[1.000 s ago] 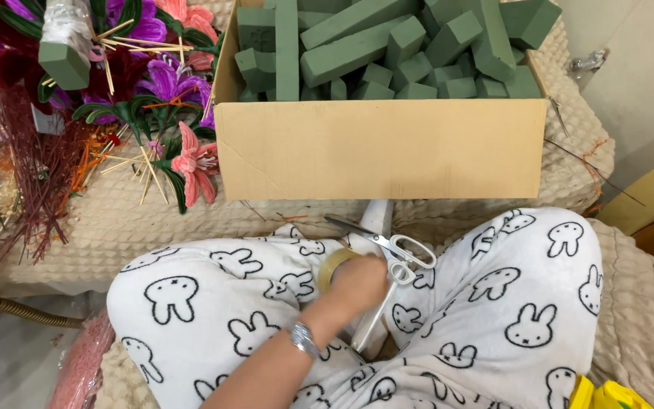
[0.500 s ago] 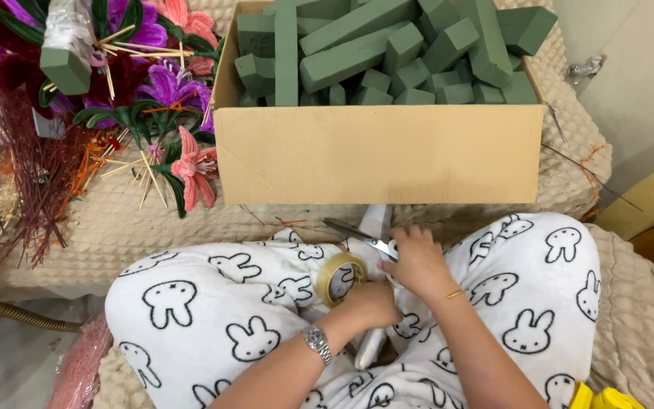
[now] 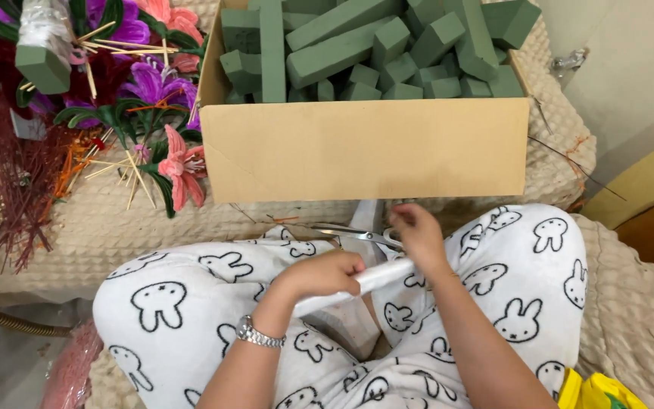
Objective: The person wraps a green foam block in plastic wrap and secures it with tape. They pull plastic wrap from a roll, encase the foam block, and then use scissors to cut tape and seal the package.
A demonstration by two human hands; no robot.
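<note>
The left hand (image 3: 325, 274) now grips a white rolled tube (image 3: 365, 282) across the lap, its fingers curled tight around the tube's middle; a second ago that hand rested over a roll of tape on the lap, and the tape no longer shows. The tube slants from lower left to upper right, its upper end meeting the right hand (image 3: 416, 231). The right hand was out of sight a second ago, came in beside the scissors half a second ago, and now sits with its palm near the tube's end and its fingers bent over the scissors (image 3: 357, 235), which lie on the lap with blades pointing left; whether those fingers close on the handle I cannot tell. A silver wristwatch (image 3: 257, 334) shows on the left wrist. The lap wears white trousers with a rabbit print (image 3: 191, 303).

Beyond the knees, the cardboard box (image 3: 365, 151) full of green foam blocks (image 3: 334, 53) stands where it stood before, on a beige woven cushion (image 3: 77, 227). To its left, the heap of pink and purple artificial flowers (image 3: 153, 98) is unchanged.
</note>
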